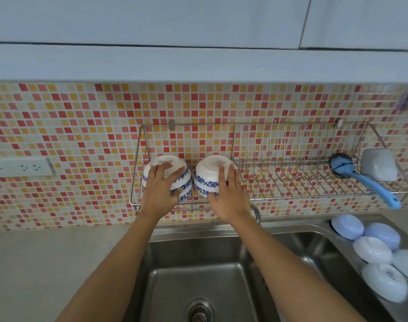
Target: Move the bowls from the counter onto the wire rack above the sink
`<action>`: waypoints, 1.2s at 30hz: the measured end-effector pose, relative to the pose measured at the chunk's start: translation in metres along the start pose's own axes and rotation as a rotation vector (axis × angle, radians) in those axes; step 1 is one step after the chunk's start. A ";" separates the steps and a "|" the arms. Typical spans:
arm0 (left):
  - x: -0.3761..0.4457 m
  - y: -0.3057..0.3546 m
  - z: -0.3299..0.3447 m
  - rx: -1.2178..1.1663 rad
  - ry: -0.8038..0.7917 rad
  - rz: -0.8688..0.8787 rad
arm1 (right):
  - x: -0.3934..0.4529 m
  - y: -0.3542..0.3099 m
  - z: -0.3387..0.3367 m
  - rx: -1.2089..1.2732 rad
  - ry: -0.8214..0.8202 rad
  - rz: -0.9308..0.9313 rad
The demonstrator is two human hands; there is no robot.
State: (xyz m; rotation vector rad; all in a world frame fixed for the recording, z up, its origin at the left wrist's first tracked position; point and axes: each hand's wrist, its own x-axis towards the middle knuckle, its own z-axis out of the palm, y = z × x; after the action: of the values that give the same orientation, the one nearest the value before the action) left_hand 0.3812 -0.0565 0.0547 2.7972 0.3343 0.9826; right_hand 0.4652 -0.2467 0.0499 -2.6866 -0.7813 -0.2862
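Two white bowls with blue flower bands sit upside down, side by side, at the left end of the wire rack (pixel 291 198) on the tiled wall. My left hand (pixel 160 189) grips the left bowl (pixel 177 165) over its side and base. My right hand (pixel 228 194) is spread over the right bowl (pixel 206 170), thumb under its rim. The two bowls touch each other. On the drainboard at the right lie several upturned bowls, two pale blue (pixel 348 226) and the others white (pixel 372 249).
A steel sink (pixel 198 270) lies directly below my arms, with the tap (pixel 256 211) behind my right wrist. On the rack's right end rest a blue brush (pixel 365 180) and a white cup (pixel 379 167). A socket strip (pixel 20 167) is on the left wall. Grey counter (pixel 47 263) spreads left.
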 end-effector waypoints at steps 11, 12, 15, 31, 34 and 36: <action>-0.008 -0.010 0.011 0.081 -0.038 -0.130 | -0.017 0.001 0.004 -0.019 0.049 -0.031; -0.007 -0.009 0.010 0.079 -0.046 -0.165 | -0.019 0.003 0.005 -0.023 0.042 -0.037; -0.008 -0.007 0.009 0.069 -0.100 -0.228 | -0.025 0.007 0.007 -0.024 0.017 -0.056; -0.113 -0.001 -0.048 0.105 -0.425 -0.243 | -0.088 0.002 -0.026 -0.126 -0.248 0.010; -0.108 0.007 -0.084 0.084 -0.450 -0.297 | -0.096 -0.010 -0.053 -0.044 -0.293 0.070; -0.102 0.016 -0.112 0.053 -0.426 -0.226 | -0.101 -0.021 -0.075 -0.063 -0.255 0.044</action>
State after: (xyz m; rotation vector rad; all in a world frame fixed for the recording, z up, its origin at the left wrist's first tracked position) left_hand 0.2359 -0.0902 0.0841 2.8353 0.6014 0.3222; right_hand 0.3621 -0.3060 0.0965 -2.8311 -0.7932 0.0447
